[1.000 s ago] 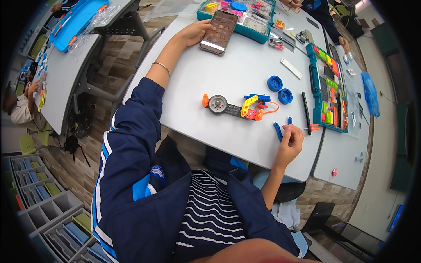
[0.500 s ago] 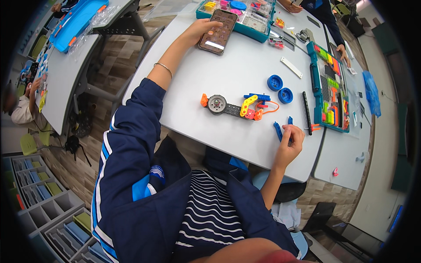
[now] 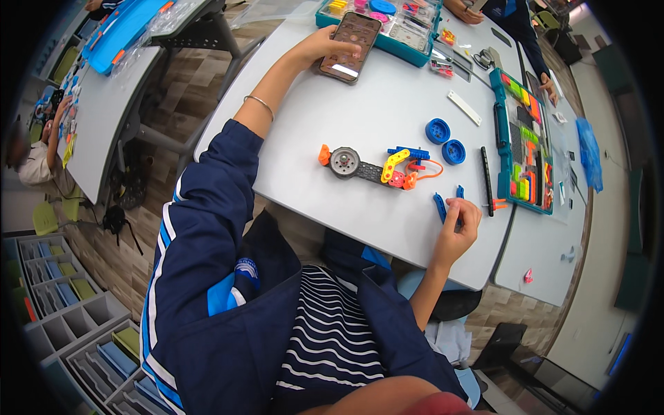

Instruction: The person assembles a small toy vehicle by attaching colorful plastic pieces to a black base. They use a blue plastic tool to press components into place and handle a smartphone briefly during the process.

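Note:
My left hand (image 3: 324,50) grips the left edge of a smartphone (image 3: 351,48), thumb over its lit screen, beside the teal parts case. Below the phone, a model (image 3: 370,168) lies on the table: a grey wheel on a black beam, with yellow, red, orange and blue parts and an orange cord. My right hand (image 3: 459,228) rests near the front edge with its fingers curled together. Two blue plastic parts (image 3: 439,207) stick out by its fingertips; whether it holds them is hidden. Two blue wheel hubs (image 3: 438,131) lie farther back.
A teal case (image 3: 408,50) of small parts stands at the back, another case (image 3: 523,138) of coloured bricks at the right. Between them and me lie a white strip (image 3: 464,108) and a black beam (image 3: 486,181). Another person's hand (image 3: 548,90) is at the far right.
My left thumb has moved right and lower over the phone screen. The right hand stays by the blue parts; the whole view has shifted slightly.

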A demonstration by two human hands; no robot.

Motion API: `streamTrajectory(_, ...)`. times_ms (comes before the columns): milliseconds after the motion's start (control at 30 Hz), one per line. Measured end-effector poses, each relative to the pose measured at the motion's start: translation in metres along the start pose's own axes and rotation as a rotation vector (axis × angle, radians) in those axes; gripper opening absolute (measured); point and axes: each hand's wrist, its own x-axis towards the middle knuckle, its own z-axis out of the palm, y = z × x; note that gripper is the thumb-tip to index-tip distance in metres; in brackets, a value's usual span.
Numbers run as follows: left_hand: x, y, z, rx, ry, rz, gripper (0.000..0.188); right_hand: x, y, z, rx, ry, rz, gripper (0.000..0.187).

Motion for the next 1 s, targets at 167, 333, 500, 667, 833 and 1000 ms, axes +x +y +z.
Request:
streamTrajectory(167, 0.002, -0.007, -0.009, -0.369, -0.155, -0.047, 0.052, 0.0, 0.0, 0.0, 0.024, -0.001, 0.019, 0.009)
streamTrajectory(333, 0.001, -0.008, -0.018, -0.468, -0.212, -0.086, 0.051, -0.001, 0.0, 0.0, 0.017, -0.001, 0.011, 0.01)
streamTrajectory(500, -0.007, -0.002, -0.016, -0.444, -0.138, -0.069, 0.056, -0.001, 0.0, 0.0, 0.001, -0.008, 0.008, 0.01)
streamTrajectory(667, -0.011, 0.002, -0.014, -0.434, -0.108, -0.071, 0.057, -0.001, 0.0, 0.0, -0.003, -0.012, 0.004, 0.009)
streamTrajectory(833, -0.01, 0.002, -0.014, -0.441, -0.128, -0.078, 0.054, 0.0, 0.002, -0.002, -0.035, -0.043, -0.014, 0.016)
streamTrajectory(1000, -0.009, 0.001, -0.014, -0.445, -0.126, -0.089, 0.052, 0.0, 0.003, -0.002, -0.045, -0.047, -0.013, 0.017)
